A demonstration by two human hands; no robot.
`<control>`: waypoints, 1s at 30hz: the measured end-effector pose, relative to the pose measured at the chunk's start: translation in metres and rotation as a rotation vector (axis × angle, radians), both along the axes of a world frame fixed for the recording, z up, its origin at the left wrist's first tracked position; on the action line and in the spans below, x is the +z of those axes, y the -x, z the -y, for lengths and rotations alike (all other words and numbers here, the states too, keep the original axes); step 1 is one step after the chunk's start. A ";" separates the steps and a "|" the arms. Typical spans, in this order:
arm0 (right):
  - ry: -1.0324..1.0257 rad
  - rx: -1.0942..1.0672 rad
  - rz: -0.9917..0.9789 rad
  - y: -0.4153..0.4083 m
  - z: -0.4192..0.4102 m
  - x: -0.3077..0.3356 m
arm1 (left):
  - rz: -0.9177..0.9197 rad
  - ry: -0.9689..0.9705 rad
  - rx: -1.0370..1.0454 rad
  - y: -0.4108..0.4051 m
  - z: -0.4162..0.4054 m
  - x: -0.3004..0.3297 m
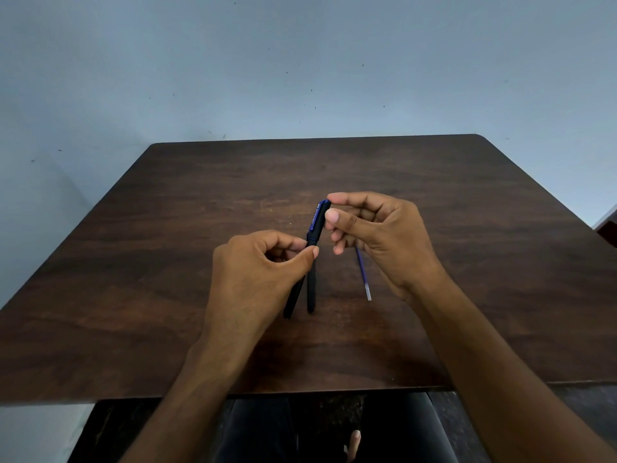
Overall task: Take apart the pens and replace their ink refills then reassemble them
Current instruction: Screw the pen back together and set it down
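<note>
Above the middle of the table I hold a black pen point(316, 225) with a blue clip on its cap. My left hand point(257, 272) pinches the barrel just below the cap, between thumb and forefinger. My right hand point(374, 228) pinches the cap's top end. The barrel's lower part point(293, 295) sticks out under my left hand. A second black pen point(311, 289) lies on the table right beside it. A blue ink refill point(364, 275) with a clear end lies to the right, its upper part hidden under my right hand.
The dark wooden table point(167, 262) stands against a pale blue wall. Its near edge runs just above my lap. A dark red object point(609, 230) shows at the right edge of the view.
</note>
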State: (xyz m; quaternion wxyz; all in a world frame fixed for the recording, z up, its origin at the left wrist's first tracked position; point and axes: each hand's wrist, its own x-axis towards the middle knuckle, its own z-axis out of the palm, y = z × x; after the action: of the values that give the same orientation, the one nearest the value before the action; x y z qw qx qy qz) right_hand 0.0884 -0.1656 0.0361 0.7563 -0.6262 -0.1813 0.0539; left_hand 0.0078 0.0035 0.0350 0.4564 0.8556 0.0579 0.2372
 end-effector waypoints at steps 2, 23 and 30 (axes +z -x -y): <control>0.018 -0.004 0.008 0.000 -0.001 0.000 | 0.006 0.010 0.007 0.000 0.000 0.000; 0.207 -0.171 -0.025 0.004 0.025 0.004 | 0.004 0.002 -0.131 -0.018 0.029 -0.005; 0.332 -0.353 -0.102 -0.004 0.049 -0.003 | -0.048 -0.054 -0.138 -0.047 0.054 -0.007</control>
State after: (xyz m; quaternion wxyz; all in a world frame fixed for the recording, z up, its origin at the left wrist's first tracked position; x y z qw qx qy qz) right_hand 0.0927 -0.2150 0.0332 0.6491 -0.7603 -0.0194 -0.0187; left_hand 0.0549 -0.0503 0.0281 0.4468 0.8751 0.0030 0.1861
